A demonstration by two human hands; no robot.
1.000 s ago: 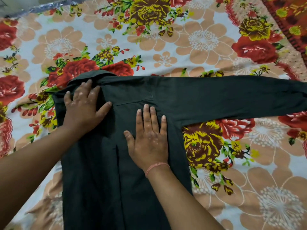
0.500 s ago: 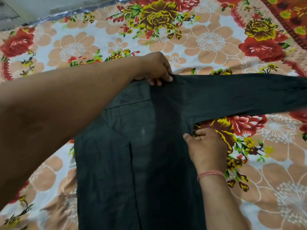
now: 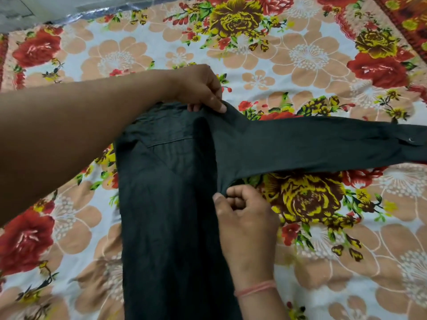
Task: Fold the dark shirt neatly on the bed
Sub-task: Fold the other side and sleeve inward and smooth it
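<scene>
The dark shirt (image 3: 166,204) lies lengthwise on the bed, its body a narrow strip running toward me. One long sleeve (image 3: 312,146) stretches flat to the right, its cuff at the frame's right edge. My left hand (image 3: 198,88) reaches across from the left and pinches the shirt's shoulder at the top of the sleeve. My right hand (image 3: 245,215) pinches the fabric at the armpit, below the sleeve. The shirt's right side is lifted into a ridge between the two hands.
The bed is covered by a floral sheet (image 3: 323,239) with red, yellow and peach flowers. The bed's far edge and a strip of grey floor (image 3: 34,10) show at the top left. A dark red patterned border (image 3: 406,17) runs along the top right.
Both hands left the flat shirt body; the left went to the shoulder, the right to the armpit. Since half a second ago the shirt's right side has been drawn leftward and raised.
</scene>
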